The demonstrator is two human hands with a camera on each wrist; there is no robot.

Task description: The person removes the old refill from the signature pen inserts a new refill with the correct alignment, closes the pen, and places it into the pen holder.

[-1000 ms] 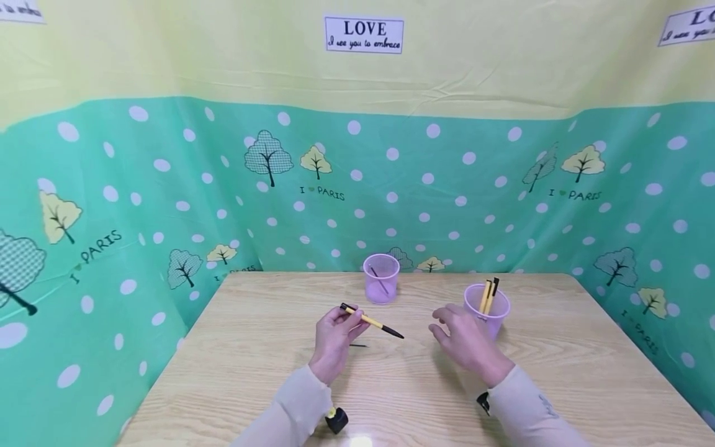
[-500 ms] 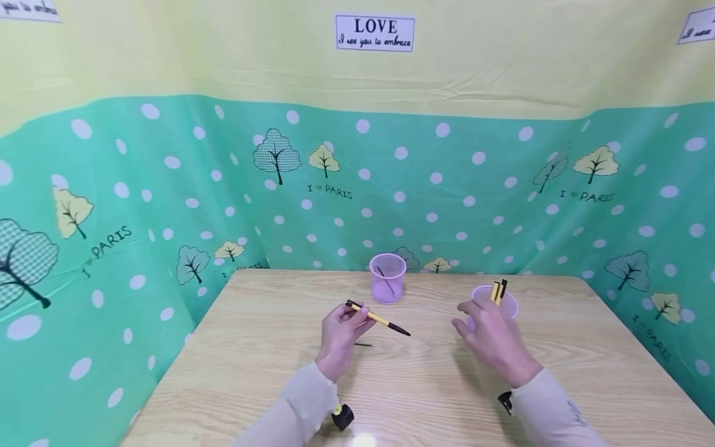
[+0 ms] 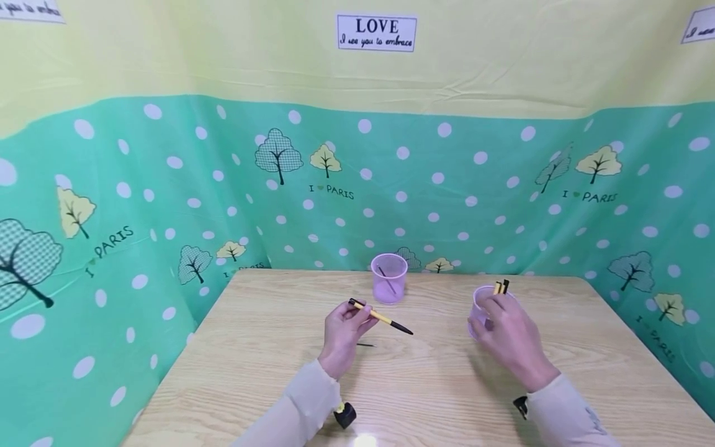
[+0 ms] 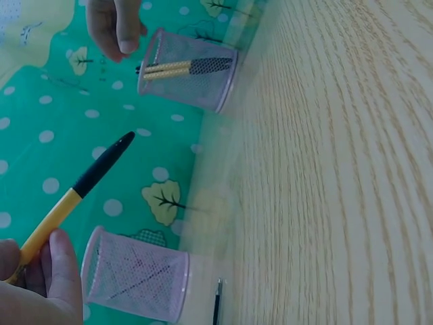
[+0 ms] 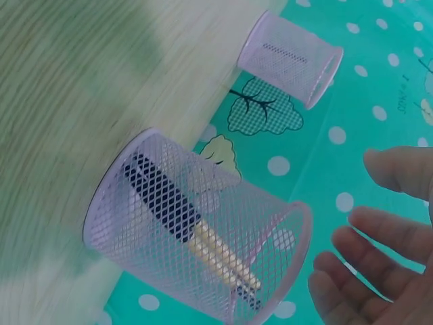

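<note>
My left hand (image 3: 341, 338) pinches a yellow pen (image 3: 385, 318) with black ends, held in the air above the table; its black tip points right. My right hand (image 3: 515, 335) is at the near side of a purple mesh pen cup (image 3: 475, 315). In the right wrist view its fingers are spread just beyond the rim of that cup (image 5: 306, 223), with a gap between them. Two yellow-and-black pens (image 5: 220, 254) lean inside this cup. A thin dark pen refill (image 3: 366, 345) lies on the table beside my left hand, partly hidden behind it.
A second purple mesh cup (image 3: 389, 288) stands near the table's back edge, holding a thin dark stick like a refill. The wooden table (image 3: 436, 397) ends at a green polka-dot curtain (image 3: 436, 205). Wrist camera mounts sit under both sleeves.
My right hand has moved rightward to the right cup and now covers part of it. The left hand still holds the pen in nearly the same pose. The head view has shifted slightly.
</note>
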